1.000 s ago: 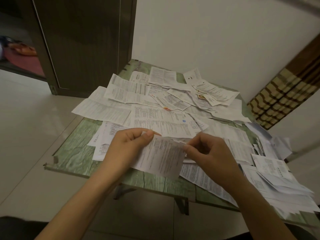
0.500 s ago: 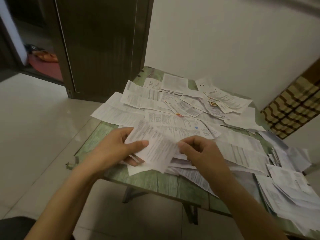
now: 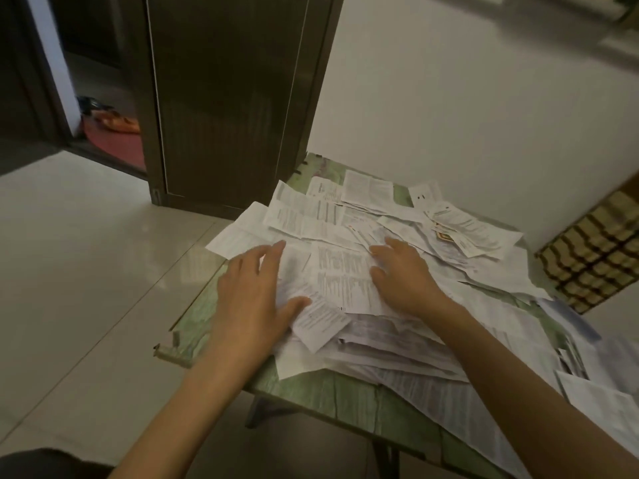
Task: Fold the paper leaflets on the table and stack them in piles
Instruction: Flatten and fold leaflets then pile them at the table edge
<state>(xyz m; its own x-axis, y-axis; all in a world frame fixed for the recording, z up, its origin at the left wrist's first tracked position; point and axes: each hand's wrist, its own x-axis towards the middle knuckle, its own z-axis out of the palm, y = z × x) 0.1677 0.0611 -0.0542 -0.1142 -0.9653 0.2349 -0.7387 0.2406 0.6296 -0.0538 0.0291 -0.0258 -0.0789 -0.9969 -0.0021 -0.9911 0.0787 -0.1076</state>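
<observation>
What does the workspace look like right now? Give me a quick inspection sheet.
Surface: green marbled table, mostly covered with paper.
Job's things: loose paper leaflets spread out and overlapping; one small leaflet by the left thumb.
Clutter: nothing seen.
Grips: left hand and right hand both open, flat on the leaflets.
Cables: nothing seen.
Surroundings: dark door, white wall, pale tiled floor, woven panel at right.

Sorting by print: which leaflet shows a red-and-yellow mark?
The white paper leaflet beyond the right hand, toward the far right; most others show only grey text.
</observation>
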